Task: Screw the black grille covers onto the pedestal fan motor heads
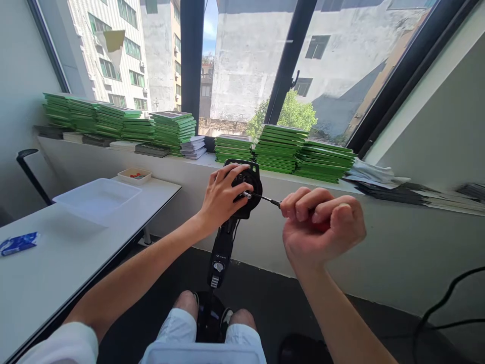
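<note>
In front of me stands a black round-headed device (255,202) that looks like a pedestal fan without its grille. A silver shaft (247,194) sticks out of the middle of its head. My left hand (223,194) grips the head from the left, fingers over its face, with thumb and index finger by the shaft. My right hand (322,222) is closed around the red handle of a screwdriver (268,199). The screwdriver's thin blade points left at the head near the shaft; its tip's exact contact is hidden. A control panel with a knob (219,266) sits on the column below.
To the left a white table (49,283) carries a clear plastic tray (98,197), a small box (134,175) with red pieces and a blue packet (18,244). Stacks of green packets (280,149) line the windowsill. Black cables (435,303) hang at the right.
</note>
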Motion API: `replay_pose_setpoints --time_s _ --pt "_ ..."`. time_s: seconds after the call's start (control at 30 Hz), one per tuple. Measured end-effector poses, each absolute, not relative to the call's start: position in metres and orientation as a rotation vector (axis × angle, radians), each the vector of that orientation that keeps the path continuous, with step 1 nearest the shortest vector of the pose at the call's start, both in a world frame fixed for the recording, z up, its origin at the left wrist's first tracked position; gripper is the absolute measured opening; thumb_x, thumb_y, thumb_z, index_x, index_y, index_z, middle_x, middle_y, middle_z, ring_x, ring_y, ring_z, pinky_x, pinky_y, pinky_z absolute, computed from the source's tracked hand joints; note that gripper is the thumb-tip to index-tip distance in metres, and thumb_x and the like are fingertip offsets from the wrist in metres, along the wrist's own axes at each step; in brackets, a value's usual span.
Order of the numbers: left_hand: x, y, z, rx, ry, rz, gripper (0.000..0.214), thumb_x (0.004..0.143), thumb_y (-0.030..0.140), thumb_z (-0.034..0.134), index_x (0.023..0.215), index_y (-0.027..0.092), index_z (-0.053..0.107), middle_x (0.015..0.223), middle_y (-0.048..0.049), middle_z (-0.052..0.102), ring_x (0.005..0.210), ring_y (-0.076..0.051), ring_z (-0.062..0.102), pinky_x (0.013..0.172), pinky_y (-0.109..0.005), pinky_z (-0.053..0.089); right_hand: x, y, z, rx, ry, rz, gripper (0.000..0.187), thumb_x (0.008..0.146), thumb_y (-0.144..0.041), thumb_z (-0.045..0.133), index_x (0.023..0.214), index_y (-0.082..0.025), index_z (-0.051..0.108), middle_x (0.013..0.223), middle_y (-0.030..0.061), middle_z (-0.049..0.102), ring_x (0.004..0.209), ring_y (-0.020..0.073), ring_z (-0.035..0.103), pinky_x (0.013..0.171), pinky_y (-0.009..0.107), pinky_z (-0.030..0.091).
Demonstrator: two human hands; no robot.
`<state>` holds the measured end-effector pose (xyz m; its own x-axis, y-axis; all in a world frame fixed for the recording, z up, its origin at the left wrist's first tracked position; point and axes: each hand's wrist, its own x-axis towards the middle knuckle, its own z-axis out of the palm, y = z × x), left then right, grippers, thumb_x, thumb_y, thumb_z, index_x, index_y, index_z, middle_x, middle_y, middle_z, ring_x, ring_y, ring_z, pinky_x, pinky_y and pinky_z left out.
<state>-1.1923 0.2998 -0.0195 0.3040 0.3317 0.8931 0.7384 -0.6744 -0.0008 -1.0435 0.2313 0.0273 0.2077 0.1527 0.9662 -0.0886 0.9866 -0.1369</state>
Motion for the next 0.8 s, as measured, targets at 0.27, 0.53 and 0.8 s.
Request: replay_pose_setpoints --time_s 0.27,0.53,0.8 --pt "-1.193 0.302 -0.018 -2.155 -0.990 -1.341 0.011 0.095 0.028 0.068 0.103 0.029 0.075 0.152 -0.0043 0.058 0.143 -0.029 0.046 0.108 -0.047 0.046 -1.024 0.224 0.031 -0.272 -1.738 -0.445 0.012 0.098 -0.023 0.062 0.086 -0.025 0.063 0.084 0.0030 0.066 0.082 0.0207 0.069 0.073 0.037 0.056" --pt "-1.193 0.299 -0.015 -2.201 -0.998 -1.339 0.012 0.095 0.029 0.068 0.105 0.028 0.076 0.154 -0.0054 0.056 0.144 -0.029 0.045 0.112 -0.049 0.045 -1.013 0.183 0.079 -0.855 -2.258 -1.097 0.025 0.105 -0.032 0.040 0.115 -0.018 0.059 0.093 0.0084 0.073 0.080 0.0203 0.066 0.064 0.031 0.043" --pt "-1.196 0.311 -0.023 -2.231 -1.118 -1.582 0.078 0.083 0.036 0.084 0.149 0.029 0.045 0.171 -0.0189 0.025 0.155 -0.038 0.031 0.110 -0.056 0.050 -1.013 0.170 0.088 -1.417 -2.159 -1.222 0.047 0.104 -0.057 0.037 0.098 -0.018 0.063 0.055 0.0038 0.061 0.046 0.0167 0.050 0.050 0.026 0.017"
